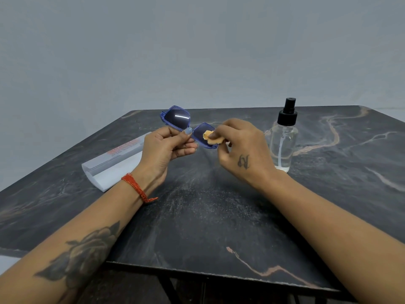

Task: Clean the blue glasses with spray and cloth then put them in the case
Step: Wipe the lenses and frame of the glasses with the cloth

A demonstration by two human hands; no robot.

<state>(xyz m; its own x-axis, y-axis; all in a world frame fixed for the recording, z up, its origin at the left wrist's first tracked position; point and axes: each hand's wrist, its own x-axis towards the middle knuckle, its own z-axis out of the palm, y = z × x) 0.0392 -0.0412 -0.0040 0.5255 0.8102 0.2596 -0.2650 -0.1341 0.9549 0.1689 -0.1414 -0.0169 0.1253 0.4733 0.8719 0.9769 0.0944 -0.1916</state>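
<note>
- Glasses held above the table; left hand pinches the frame at the bridge.
- Right hand pinches the orange cloth onto the right lens.
- Wipe in light circles out to the rim, then both faces.
- Case lies left; spray bottle stands right.

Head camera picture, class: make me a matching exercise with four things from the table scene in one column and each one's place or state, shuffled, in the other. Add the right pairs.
Things
1. blue-framed glasses with dark lenses
2. small orange cloth
3. clear spray bottle with black pump top
4. long white glasses case

Places or states
A. stands upright on the dark marble table, untouched
B. lies on the table behind the left hand
C. held up above the table by the left hand
D. pinched in the right hand against a lens

Pairs: 1-C, 2-D, 3-A, 4-B
</note>
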